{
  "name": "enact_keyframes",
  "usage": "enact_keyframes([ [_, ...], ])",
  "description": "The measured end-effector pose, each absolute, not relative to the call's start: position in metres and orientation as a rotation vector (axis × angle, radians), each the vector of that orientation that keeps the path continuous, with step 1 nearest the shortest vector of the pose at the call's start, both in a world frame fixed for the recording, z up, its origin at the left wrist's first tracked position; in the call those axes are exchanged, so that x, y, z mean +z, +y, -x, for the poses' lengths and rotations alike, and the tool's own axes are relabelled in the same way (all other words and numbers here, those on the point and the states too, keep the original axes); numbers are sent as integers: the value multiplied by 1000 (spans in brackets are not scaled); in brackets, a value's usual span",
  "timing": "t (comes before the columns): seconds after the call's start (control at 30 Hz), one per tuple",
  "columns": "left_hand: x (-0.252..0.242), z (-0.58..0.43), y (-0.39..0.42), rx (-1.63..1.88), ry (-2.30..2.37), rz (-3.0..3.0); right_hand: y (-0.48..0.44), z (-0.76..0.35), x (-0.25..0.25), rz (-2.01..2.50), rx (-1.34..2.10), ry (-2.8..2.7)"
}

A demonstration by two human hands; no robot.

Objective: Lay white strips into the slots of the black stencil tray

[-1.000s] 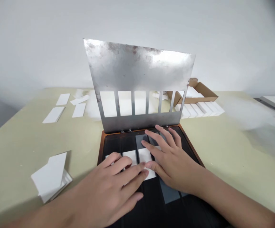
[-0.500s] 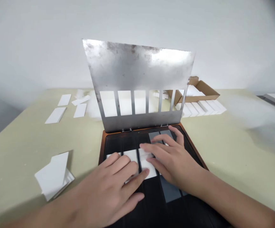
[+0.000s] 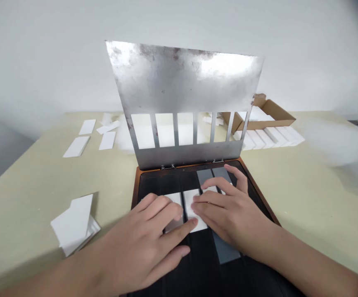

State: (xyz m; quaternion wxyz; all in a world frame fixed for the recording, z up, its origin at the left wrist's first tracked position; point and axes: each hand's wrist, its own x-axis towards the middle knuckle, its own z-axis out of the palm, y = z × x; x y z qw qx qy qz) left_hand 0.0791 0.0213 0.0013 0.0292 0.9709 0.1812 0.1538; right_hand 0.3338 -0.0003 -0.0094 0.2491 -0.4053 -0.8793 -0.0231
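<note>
A black tray (image 3: pixel 179 264) with an orange-brown edge lies before me, several white cards set in a row across it. My left hand (image 3: pixel 154 239) rests over the left cards, fingers apart, its index fingertip touching the lower edge of a white card (image 3: pixel 194 206). On that same card's right side are the fingertips of my right hand (image 3: pixel 228 208), its other fingers spread over the cards to the right. Both hands partly cover the row. Dark grey strips (image 3: pixel 226 249) show above and below the right cards. Behind stands a hinged metal plate (image 3: pixel 185 90), raised, with several rectangular cut-outs.
A loose pile of white cards (image 3: pixel 73 222) lies on the table at the left, with more cards (image 3: pixel 76 146) farther back. At the back right is a cardboard box (image 3: pixel 279 115) holding white cards, with a row of white stacks (image 3: pixel 271 137) before it.
The view has shifted slightly. My right hand's fingers have drawn closer together on the middle card, which now lies more evenly white. My left hand has hardly moved.
</note>
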Motion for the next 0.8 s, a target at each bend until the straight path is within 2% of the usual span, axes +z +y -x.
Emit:
enact_keyframes([
  [0.5, 0, -79, 26, 442, 518, -2950, -1, -330, -9, 1104, 35, -2397],
  [0.67, -1, -80, 24, 461, 485, -2974, -3, -342, 21, 1130, 321, -2320],
  [0.8, 3, -81, 23, 466, 516, -2923, 0, -369, 44, 1196, 314, -2256],
])
